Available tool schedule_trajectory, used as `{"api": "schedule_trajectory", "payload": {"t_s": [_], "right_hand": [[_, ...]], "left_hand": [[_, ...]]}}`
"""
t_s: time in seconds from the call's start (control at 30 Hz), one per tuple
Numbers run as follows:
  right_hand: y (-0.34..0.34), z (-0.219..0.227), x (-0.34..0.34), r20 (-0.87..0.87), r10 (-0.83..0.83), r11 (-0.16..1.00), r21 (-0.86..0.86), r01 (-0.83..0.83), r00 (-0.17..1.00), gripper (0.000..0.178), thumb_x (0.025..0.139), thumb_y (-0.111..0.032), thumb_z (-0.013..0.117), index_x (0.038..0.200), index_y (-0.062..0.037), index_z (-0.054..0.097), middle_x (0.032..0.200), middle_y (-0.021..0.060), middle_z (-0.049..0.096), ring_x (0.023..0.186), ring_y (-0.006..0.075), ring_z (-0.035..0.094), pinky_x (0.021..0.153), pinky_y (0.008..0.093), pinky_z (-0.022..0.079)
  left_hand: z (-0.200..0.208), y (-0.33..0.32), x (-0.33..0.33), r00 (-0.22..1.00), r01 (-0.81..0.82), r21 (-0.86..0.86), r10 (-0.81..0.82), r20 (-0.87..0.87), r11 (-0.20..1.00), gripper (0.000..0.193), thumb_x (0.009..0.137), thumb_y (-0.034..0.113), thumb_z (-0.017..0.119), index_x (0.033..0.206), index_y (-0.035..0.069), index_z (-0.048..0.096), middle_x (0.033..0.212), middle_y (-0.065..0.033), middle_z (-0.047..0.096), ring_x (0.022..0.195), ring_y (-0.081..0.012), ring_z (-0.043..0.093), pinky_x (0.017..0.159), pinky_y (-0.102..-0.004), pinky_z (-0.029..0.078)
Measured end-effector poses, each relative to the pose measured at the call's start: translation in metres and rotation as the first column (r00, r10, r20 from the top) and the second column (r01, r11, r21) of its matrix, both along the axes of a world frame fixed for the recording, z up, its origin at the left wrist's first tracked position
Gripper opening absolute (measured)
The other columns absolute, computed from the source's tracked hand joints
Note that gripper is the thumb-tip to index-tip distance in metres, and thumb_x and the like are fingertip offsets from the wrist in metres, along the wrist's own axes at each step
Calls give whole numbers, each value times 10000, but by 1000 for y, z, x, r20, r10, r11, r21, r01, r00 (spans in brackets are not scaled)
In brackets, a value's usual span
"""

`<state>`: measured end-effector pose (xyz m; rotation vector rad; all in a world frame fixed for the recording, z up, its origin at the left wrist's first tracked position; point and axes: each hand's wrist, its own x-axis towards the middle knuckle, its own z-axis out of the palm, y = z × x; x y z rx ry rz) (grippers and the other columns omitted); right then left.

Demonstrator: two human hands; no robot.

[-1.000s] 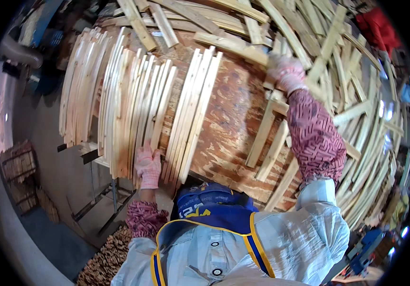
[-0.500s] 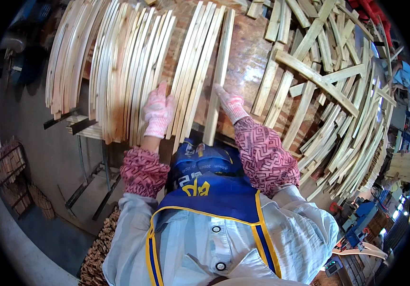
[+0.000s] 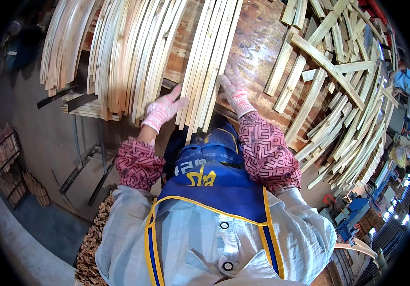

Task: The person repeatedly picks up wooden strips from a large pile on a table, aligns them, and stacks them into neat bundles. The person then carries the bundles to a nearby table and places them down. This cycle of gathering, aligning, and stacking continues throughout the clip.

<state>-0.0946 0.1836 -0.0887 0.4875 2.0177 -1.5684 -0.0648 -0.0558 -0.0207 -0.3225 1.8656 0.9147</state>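
A small group of pale wooden strips lies side by side on the brown board tabletop, between my two hands. My left hand, in a pinkish-white knit glove, has its fingers spread, with the fingertips against the left side of this group near its close end. On the other side, my right hand, gloved alike, rests stretched fingers against the outer edge of the rightmost strip. Neither hand wraps round a strip. Left of my left hand stands a wide row of similar strips, packed edge to edge.
A loose, crisscrossed heap of wooden strips covers the table's right side. Another bundle is at the far left, past a narrow gap. Dark metal bars jut from the left edge. Bundled wood stands low beside me.
The separate strip by my right hand has moved left against the small group, closing the gap. My left hand's fingers have spread toward the group. The view has shifted slightly.
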Motion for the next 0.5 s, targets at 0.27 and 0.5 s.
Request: {"api": "schedule_trajectory", "payload": {"t_s": [0.27,0.5], "right_hand": [[-25,80,1,68,-213,969,-112,219,975,420,953,-162,587,1345,-20,534,1002,48,669,640,85,558,598,231,482],[-80,87,-36,25,403,781,512,-358,915,825,891,-563,559,1464,-22,316,1274,251,572,1196,370,561,1000,431,460]], "left_hand": [[-77,-30,96,634,-726,582,684,361,366,776,794,56,751,1472,122,381,1230,-83,608,1069,-175,608,909,-295,514],[-55,-76,84,566,-777,542,734,376,321,528,868,153,710,1340,27,510,1120,-55,645,1007,-140,628,851,-284,528]]}}
